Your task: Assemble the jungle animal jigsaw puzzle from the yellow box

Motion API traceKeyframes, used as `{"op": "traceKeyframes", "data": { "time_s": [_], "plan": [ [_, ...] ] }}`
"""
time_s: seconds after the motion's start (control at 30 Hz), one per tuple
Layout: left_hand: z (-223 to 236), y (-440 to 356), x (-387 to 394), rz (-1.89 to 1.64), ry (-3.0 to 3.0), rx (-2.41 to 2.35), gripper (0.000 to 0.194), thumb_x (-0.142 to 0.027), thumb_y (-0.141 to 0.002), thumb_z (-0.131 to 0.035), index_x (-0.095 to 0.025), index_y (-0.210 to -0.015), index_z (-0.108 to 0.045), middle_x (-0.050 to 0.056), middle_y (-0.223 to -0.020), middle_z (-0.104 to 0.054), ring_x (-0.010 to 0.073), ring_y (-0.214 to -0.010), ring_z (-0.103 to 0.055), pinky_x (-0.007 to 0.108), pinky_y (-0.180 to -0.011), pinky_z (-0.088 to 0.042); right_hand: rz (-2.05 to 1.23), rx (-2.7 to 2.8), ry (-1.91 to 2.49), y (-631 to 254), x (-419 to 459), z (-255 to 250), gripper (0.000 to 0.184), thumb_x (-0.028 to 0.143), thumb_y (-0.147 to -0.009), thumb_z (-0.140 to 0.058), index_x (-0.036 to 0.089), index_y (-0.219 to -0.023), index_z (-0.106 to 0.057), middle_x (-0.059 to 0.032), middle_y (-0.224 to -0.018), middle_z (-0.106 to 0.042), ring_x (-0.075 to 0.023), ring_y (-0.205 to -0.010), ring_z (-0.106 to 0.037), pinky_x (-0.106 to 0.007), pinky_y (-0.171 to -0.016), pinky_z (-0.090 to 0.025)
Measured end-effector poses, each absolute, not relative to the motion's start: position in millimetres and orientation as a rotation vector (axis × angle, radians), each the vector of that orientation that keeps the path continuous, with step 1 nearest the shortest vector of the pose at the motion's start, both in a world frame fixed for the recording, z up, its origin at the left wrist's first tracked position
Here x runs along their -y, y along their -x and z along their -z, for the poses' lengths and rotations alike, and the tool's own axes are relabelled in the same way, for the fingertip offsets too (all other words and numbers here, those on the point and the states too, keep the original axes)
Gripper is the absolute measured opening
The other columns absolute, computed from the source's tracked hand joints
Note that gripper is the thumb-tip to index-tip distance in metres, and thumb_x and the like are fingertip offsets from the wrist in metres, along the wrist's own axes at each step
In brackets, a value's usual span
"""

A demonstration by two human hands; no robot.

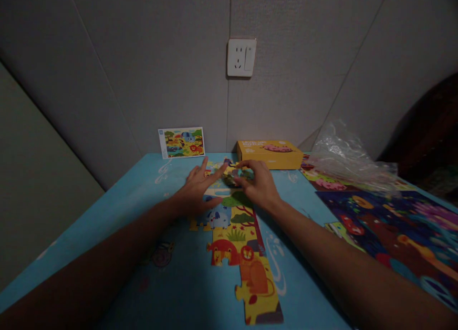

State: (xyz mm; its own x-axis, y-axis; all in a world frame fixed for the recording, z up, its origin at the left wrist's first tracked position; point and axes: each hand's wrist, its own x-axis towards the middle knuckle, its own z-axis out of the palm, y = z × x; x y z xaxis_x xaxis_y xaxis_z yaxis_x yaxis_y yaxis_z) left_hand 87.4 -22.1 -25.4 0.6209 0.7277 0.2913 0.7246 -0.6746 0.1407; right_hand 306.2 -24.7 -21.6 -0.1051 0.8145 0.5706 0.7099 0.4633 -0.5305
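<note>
A partly joined jigsaw puzzle [227,246] lies on the blue tabletop, showing a blue elephant, a red-maned lion and a tree. Above its far end, my left hand [196,190] is open with fingers spread, its fingertips close to loose puzzle pieces [211,166]. My right hand [263,184] curls thumb and index finger round a small heap of puzzle pieces [232,177] in front of the yellow box; which piece it grips is hard to make out. A picture card [184,143] with the animal scene leans against the wall.
The yellow puzzle box [270,155] stands against the wall. Crumpled clear plastic [347,158] lies at the right, over a colourful picture sheet. Nearer is a dark blue illustrated puzzle [390,234], partly behind my right forearm. A white socket [241,58] is on the wall.
</note>
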Motion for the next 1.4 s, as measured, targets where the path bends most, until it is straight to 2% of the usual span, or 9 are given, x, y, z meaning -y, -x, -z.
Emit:
{"op": "traceKeyframes", "data": {
  "time_s": [0.2, 0.4, 0.5, 0.6, 0.73, 1.0, 1.13, 1.23, 1.4],
  "plan": [
    [23.5, -90.6, 24.6, -0.513, -2.8, -1.317, 0.081, -0.04, -0.085, -0.054, -0.011, -0.152, -0.02, 0.02, -0.158, -0.018, 0.0337, -0.147, 0.0, 0.054, -0.116, -0.011, -0.188, 1.944, 1.119, -302.6, 23.3, 29.5, 0.056, 0.027, -0.074, -0.067, 0.019, -0.126, -0.05, -0.0102, -0.121, -0.06, -0.0263, -0.114, -0.051, -0.04, -0.098, -0.04],
    [20.6, -90.4, 19.2, -0.536, -2.517, -1.749, 0.077, -0.046, -0.084, -0.05, -0.012, -0.15, -0.031, 0.016, -0.153, -0.033, 0.0363, -0.147, -0.005, 0.056, -0.116, -0.014, -0.059, 2.019, 1.488, -309.6, 13.1, 38.5, 0.051, 0.038, -0.074, -0.066, 0.018, -0.12, -0.061, -0.0122, -0.127, -0.059, -0.0335, -0.116, -0.047, -0.049, -0.095, -0.037],
    [23.4, -90.9, 16.0, -0.425, -2.391, -1.886, 0.07, -0.054, -0.083, -0.051, -0.02, -0.144, -0.044, 0.015, -0.151, -0.038, 0.0424, -0.145, -0.001, 0.066, -0.111, -0.014, -0.064, 2.041, 1.55, -309.5, 12.4, 39.7, 0.051, 0.042, -0.075, -0.065, 0.018, -0.12, -0.063, -0.0122, -0.128, -0.059, -0.0341, -0.116, -0.046, -0.049, -0.094, -0.036],
    [25.2, -90.6, 13.6, -0.417, -2.344, -1.954, 0.061, -0.064, -0.078, -0.053, -0.032, -0.131, -0.06, 0.007, -0.158, -0.023, 0.0492, -0.142, 0.005, 0.075, -0.105, -0.012, -0.077, 2.06, 1.588, -308.3, 13.5, 38.1, 0.051, 0.043, -0.075, -0.065, 0.018, -0.119, -0.064, -0.0124, -0.129, -0.059, -0.0345, -0.115, -0.046, -0.049, -0.093, -0.036],
    [24.8, -89.7, 13.9, -0.468, -2.356, -2.014, 0.058, -0.068, -0.075, -0.055, -0.036, -0.123, -0.065, -0.001, -0.161, -0.011, 0.0491, -0.142, 0.009, 0.075, -0.106, -0.008, -0.103, 2.077, 1.628, -308.2, 14.4, 35.5, 0.048, 0.043, -0.076, -0.065, 0.019, -0.118, -0.065, -0.011, -0.126, -0.061, -0.0343, -0.115, -0.046, -0.049, -0.092, -0.037],
    [23.6, -88.5, 14.8, -0.411, -2.396, -2.014, 0.059, -0.065, -0.078, -0.054, -0.036, -0.129, -0.06, 0.0, -0.162, -0.01, 0.0504, -0.142, 0.005, 0.075, -0.105, -0.012, -0.094, 2.052, 1.629, -310.3, 11.1, 39.3, 0.052, 0.04, -0.075, -0.066, 0.017, -0.122, -0.061, -0.0127, -0.122, -0.062, -0.0345, -0.113, -0.048, -0.049, -0.09, -0.038],
    [22.3, -89.0, 16.7, -0.498, -2.498, -1.88, 0.083, -0.057, -0.08, -0.056, -0.032, -0.152, -0.023, 0.008, -0.16, -0.016, 0.0473, -0.143, 0.006, 0.073, -0.106, -0.01, -0.066, 1.961, 1.576, -309.9, 8.5, 39.2, 0.061, 0.039, -0.071, -0.07, 0.014, -0.125, -0.057, -0.0154, -0.121, -0.062, -0.0353, -0.112, -0.05, -0.05, -0.091, -0.039],
    [21.9, -89.9, 21.3, -0.528, -2.629, -1.642, 0.093, -0.049, -0.082, -0.056, -0.029, -0.154, 0.001, 0.008, -0.158, -0.026, 0.0405, -0.145, 0.008, 0.067, -0.111, -0.007, -0.065, 1.88, 1.41, -307.9, 11.1, 34.3, 0.056, 0.037, -0.072, -0.07, 0.015, -0.122, -0.057, -0.0147, -0.117, -0.062, -0.0319, -0.109, -0.052, -0.047, -0.092, -0.04],
    [24.8, -92.7, 27.0, -0.464, -2.82, -1.346, 0.09, -0.043, -0.082, -0.057, -0.019, -0.154, -0.009, 0.017, -0.159, -0.013, 0.0377, -0.146, 0.001, 0.06, -0.114, -0.008, -0.129, 1.974, 1.09, -302.2, 21.8, 26.1, 0.057, 0.035, -0.076, -0.068, 0.02, -0.128, -0.051, -0.0122, -0.123, -0.058, -0.0278, -0.116, -0.05, -0.042, -0.096, -0.041]
  ]
}}
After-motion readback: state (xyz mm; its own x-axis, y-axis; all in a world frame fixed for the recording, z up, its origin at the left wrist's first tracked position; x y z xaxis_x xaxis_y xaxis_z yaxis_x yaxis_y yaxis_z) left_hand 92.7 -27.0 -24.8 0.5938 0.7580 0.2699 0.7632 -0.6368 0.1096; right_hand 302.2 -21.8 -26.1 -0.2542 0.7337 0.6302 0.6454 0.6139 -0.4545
